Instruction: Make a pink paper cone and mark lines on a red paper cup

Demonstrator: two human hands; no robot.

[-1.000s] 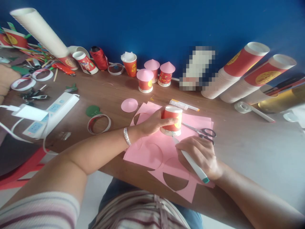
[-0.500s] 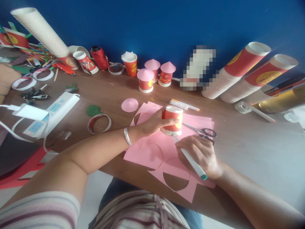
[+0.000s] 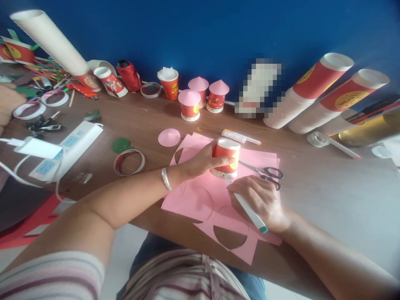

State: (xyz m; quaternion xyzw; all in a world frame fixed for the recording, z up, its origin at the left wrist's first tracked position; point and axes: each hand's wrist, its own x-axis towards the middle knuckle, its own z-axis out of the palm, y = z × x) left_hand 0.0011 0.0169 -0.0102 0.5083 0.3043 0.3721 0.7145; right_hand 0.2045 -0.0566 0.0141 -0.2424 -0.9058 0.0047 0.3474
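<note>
My left hand (image 3: pixel 204 163) is wrapped round a short red paper cup (image 3: pixel 227 146) with a white top and a pale base marked with thin lines. In my right hand (image 3: pixel 261 200) is a white marker (image 3: pixel 251 212) with a green end, its tip at the lower edge of the cup. The cup stands on stacked pink paper sheets (image 3: pixel 181 204), which bear round outlines and cut-out holes. Black-handled scissors (image 3: pixel 271 173) lie on the sheets just right of the cup, partly behind my right hand.
Several small cups with pink cone tops (image 3: pixel 189 98) stand near the blue wall. A pink cone (image 3: pixel 169 137), a tape roll (image 3: pixel 129 162) and a power strip (image 3: pixel 70 146) lie to the left. Leaning cup stacks (image 3: pixel 321 79) and a tape dispenser (image 3: pixel 318 139) are at right.
The marker tip has shifted slightly left along the cup's base, my right hand moving with it. My left hand keeps its hold on the cup. The whole view has shifted a little.
</note>
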